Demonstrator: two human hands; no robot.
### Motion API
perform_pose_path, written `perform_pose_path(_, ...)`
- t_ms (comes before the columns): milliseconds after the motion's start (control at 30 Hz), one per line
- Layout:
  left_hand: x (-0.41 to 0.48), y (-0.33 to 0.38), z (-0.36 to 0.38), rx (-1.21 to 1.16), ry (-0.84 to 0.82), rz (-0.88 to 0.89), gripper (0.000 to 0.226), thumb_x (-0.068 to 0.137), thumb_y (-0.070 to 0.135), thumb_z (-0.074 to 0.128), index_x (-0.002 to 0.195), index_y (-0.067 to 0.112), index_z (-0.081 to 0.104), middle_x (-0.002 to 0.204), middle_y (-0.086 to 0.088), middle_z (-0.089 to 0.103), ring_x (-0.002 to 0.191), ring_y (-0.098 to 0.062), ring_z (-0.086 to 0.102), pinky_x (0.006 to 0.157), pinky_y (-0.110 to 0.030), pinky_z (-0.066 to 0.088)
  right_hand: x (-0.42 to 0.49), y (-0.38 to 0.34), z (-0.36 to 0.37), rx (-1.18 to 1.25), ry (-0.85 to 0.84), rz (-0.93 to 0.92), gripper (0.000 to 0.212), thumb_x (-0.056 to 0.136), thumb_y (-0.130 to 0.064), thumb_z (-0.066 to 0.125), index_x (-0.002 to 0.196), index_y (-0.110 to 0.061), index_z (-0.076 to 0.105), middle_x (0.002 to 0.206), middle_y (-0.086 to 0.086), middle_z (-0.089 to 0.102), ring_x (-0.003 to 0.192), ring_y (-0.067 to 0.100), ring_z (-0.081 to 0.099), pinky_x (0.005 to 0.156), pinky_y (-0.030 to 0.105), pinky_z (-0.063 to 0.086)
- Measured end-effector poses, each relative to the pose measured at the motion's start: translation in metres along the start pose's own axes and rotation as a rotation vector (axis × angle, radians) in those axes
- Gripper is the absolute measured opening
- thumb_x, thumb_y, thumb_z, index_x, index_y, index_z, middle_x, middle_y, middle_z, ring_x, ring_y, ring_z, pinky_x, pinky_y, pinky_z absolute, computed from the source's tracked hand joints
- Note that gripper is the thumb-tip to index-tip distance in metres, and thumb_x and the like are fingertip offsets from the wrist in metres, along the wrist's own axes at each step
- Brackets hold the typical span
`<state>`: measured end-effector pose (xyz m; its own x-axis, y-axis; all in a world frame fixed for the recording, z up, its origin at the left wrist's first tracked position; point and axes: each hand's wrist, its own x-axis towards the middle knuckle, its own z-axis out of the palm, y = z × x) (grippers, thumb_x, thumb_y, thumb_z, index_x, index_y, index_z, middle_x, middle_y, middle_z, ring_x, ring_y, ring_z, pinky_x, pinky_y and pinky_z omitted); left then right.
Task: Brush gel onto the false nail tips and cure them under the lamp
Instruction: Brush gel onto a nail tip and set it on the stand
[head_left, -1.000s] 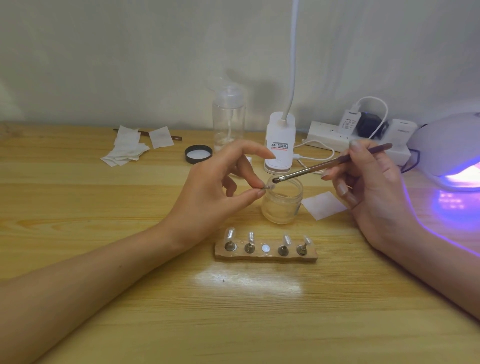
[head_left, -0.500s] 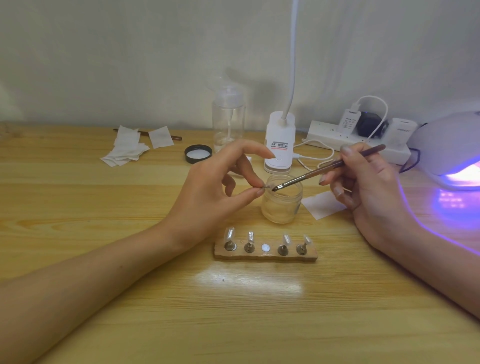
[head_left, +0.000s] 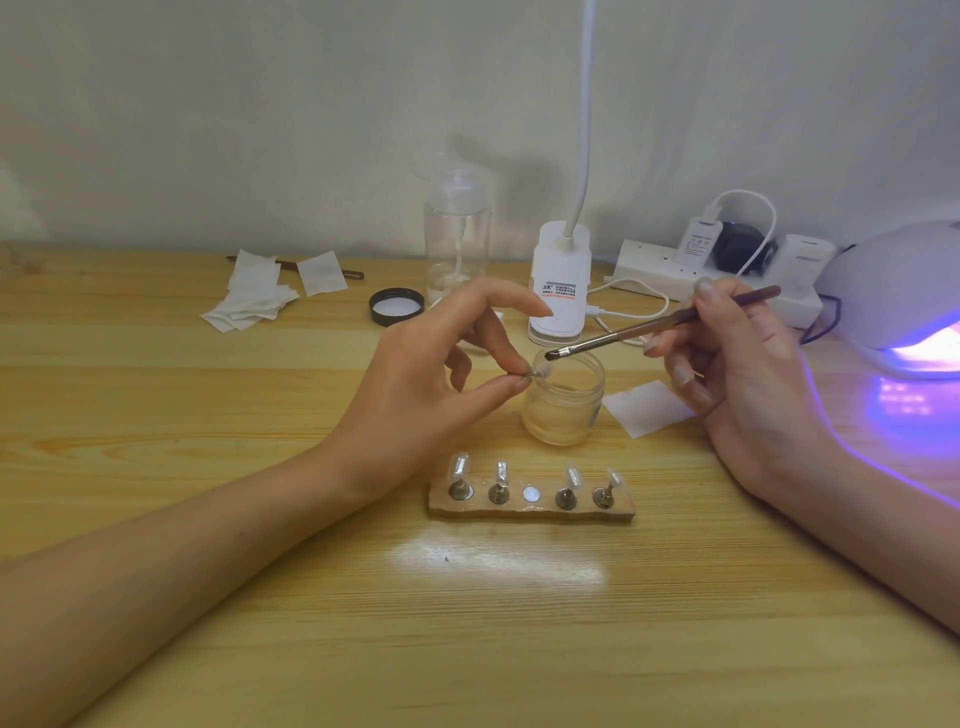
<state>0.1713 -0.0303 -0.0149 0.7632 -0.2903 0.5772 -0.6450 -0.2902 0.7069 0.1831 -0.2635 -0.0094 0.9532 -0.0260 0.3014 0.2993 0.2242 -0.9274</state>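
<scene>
Head view: a clear tip (head_left: 541, 369) on a small metal stand is pinched between the thumb and forefinger of the left hand (head_left: 436, 379), just over the near rim of the jar (head_left: 565, 402). The other fingers are spread and raised. The right hand (head_left: 737, 374) grips a brown brush (head_left: 660, 325) like a pen. The dark bristles hang just above the tip, and whether they touch it cannot be told. The jar is open and holds a pale gel, its level hard to make out through the cloudy wall.

Near the person lies a wooden holder (head_left: 532, 506) with four other tips (head_left: 459, 465) standing on it and one bare round slot (head_left: 531, 493) in the middle.

At the right edge the UV lamp (head_left: 893, 291) glows violet, partly cut off by the frame. A desk lamp (head_left: 560, 291) behind the jar bears a label with red and grey print, too small to read. On the strip (head_left: 670, 270) sit a charger (head_left: 698, 241) and a white plug (head_left: 805, 257), both with grey writing that is illegible, and a dark plug between them is half hidden.

A paper square (head_left: 647, 408) lies between the jar and the right hand. Further back stand a clear bottle (head_left: 456, 244), a black lid (head_left: 396, 306) and a heap of wipes (head_left: 249, 296), which cover most of a second brown stick (head_left: 353, 274)
</scene>
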Motion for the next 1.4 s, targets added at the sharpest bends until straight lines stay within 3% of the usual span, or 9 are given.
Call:
perform_pose_path(100,0.0,0.0002,-0.0001,0.004,0.001,0.007,0.042,0.084,0.001,0.075,0.118,0.022,0.061,0.084,0.006,0.071,0.089,-0.02,0.067,0.062,-0.032,0.048,-0.0002,0.0002,0.0001,-0.013,-0.053,-0.006,0.022,0.089,-0.044,0.061,0.073,-0.029,0.058,0.07,0.006,0.071,0.044,0.01,0.047,0.04,0.015,0.033)
perform_pose_path(233,-0.0001,0.0005,0.0001,0.006,-0.002,0.0,0.043,0.085,0.0,0.076,0.118,0.022,0.061,0.085,0.005,0.071,0.089,-0.021,0.066,0.062,-0.033,0.048,0.0004,0.0021,-0.0009,-0.022,0.015,0.02,0.023,0.096,-0.033,0.056,0.075,-0.023,0.054,0.067,0.006,0.07,0.042,0.009,0.045,0.039,0.016,0.031)
perform_pose_path(433,0.0005,0.0005,0.0006,0.01,0.007,0.006,0.04,0.084,0.006,0.074,0.118,0.023,0.061,0.083,0.007,0.071,0.087,-0.02,0.066,0.061,-0.032,0.048,0.0,0.0006,0.0007,-0.009,-0.032,0.01,0.023,0.09,-0.042,0.06,0.071,-0.03,0.059,0.069,0.005,0.071,0.042,0.009,0.045,0.039,0.016,0.03)
perform_pose_path(567,0.0004,0.0001,0.0,0.009,0.006,0.003,0.039,0.084,0.007,0.074,0.118,0.022,0.062,0.083,0.006,0.071,0.088,-0.022,0.066,0.061,-0.032,0.048,0.0006,0.0018,-0.001,-0.023,0.025,0.033,0.025,0.1,-0.027,0.052,0.076,-0.023,0.052,0.066,0.006,0.07,0.041,0.009,0.044,0.038,0.016,0.03)
perform_pose_path(767,0.0002,-0.0001,0.0009,0.006,0.006,0.002,0.039,0.084,0.006,0.075,0.117,0.022,0.062,0.083,0.007,0.071,0.087,-0.021,0.066,0.061,-0.035,0.048,0.0,0.0008,-0.0001,-0.012,-0.037,0.014,0.023,0.093,-0.039,0.059,0.074,-0.027,0.056,0.069,0.005,0.071,0.043,0.009,0.045,0.041,0.016,0.032)
perform_pose_path(933,0.0002,-0.0004,0.0007,0.03,0.011,-0.003,0.039,0.084,0.008,0.076,0.117,0.023,0.062,0.083,0.007,0.072,0.084,-0.022,0.064,0.064,-0.04,0.044,0.0007,0.0017,-0.0014,-0.015,0.043,0.034,0.025,0.1,-0.029,0.054,0.074,-0.026,0.054,0.066,0.005,0.07,0.042,0.009,0.044,0.04,0.017,0.031)
perform_pose_path(1167,0.0007,-0.0007,0.0002,0.018,0.011,-0.006,0.038,0.084,0.014,0.075,0.117,0.027,0.062,0.083,0.007,0.072,0.076,-0.039,0.059,0.063,-0.05,0.04,-0.0006,0.0,0.0012,-0.04,-0.041,0.011,0.026,0.092,-0.04,0.058,0.068,-0.033,0.061,0.069,0.004,0.071,0.042,0.009,0.045,0.04,0.016,0.029)
perform_pose_path(1400,0.0006,-0.0016,0.0004,0.023,0.017,0.001,0.038,0.084,0.015,0.075,0.117,0.03,0.061,0.083,0.008,0.072,0.076,-0.036,0.061,0.063,-0.049,0.04,0.0005,0.0012,-0.0001,-0.052,0.023,0.033,0.035,0.1,-0.027,0.052,0.066,-0.031,0.061,0.066,0.006,0.07,0.04,0.009,0.043,0.039,0.016,0.029)
